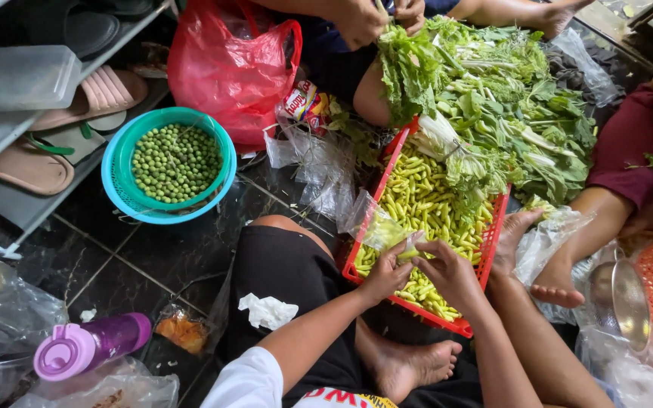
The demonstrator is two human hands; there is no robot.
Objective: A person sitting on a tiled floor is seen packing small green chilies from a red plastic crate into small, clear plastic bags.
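Red plastic lattice tray (493, 249) of pale yellow-green pods (417, 200) lay beneath the fingers; left hand (384, 276) and right hand (446, 270) pinched one small pod (410, 251) between fingertips, probably light, crisp, best gripped at its ends

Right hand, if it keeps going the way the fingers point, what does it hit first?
The right hand points up-left over the red basket. First in line is the pod held between both hands, then the left hand. Depth is unclear, but they appear to be touching already.
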